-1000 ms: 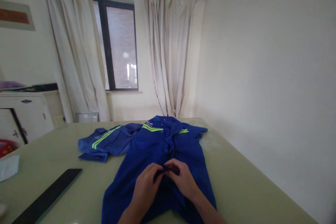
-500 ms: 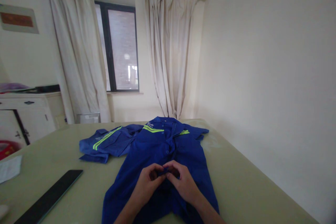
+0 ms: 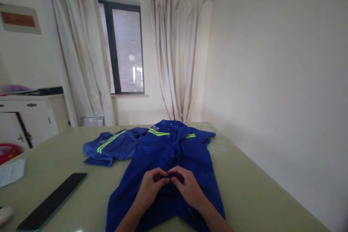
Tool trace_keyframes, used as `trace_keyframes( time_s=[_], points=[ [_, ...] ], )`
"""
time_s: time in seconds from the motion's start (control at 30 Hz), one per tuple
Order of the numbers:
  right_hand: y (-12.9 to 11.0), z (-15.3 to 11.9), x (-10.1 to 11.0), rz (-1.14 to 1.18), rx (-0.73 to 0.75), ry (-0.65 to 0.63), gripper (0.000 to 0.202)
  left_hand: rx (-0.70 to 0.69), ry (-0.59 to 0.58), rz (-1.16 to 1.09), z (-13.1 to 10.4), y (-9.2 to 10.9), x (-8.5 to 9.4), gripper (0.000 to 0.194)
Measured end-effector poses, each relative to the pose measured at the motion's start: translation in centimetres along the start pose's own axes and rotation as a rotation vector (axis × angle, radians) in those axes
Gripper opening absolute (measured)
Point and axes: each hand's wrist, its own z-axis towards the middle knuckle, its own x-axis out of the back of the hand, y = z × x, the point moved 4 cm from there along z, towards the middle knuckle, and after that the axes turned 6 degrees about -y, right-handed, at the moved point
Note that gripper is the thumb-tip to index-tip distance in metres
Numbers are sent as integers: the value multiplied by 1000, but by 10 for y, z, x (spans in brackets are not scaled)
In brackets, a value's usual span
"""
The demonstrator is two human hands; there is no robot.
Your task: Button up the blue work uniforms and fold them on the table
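Observation:
A dark blue short-sleeved shirt [image 3: 154, 156] with yellow-green stripes across the chest lies spread on the table, collar at the far end. Both hands meet over its front opening, below the middle. My left hand [image 3: 152, 185] is closed, thumb and fingers pinching the shirt's front edge. Right beside it, my right hand [image 3: 187, 185] pinches the same edge from the other side, fingertips nearly touching the left ones. Any button between the fingertips is hidden. Near the collar, a few buttons show on the placket.
A second blue shirt [image 3: 116, 146] with a yellow-green stripe lies folded to the left. A long black flat object [image 3: 53, 201], a white paper [image 3: 12, 173] and a white rounded object [image 3: 4, 215] rest on the greenish table [image 3: 255, 192]. A wall borders the right side.
Both hands stay at the shirt's front opening, their pinched fingertips shifting slightly. The view has moved a little; the shirts lie as before.

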Motion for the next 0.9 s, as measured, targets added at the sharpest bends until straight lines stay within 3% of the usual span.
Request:
trace_keyframes(
  time_s=[0.4, 0.73, 0.9],
  points=[
    [8, 1, -1, -27, -55, 16, 19, -43, -71, 43, 0, -3, 0, 25],
    [13, -1, -3, -90, -46, 0, 40, -62, -72, 172, -7, 5, -15, 12],
    [16, 1, -2, -61, -75, 4, 36, -76, -83, 136, -6, -1, -17, 14]
  ],
)
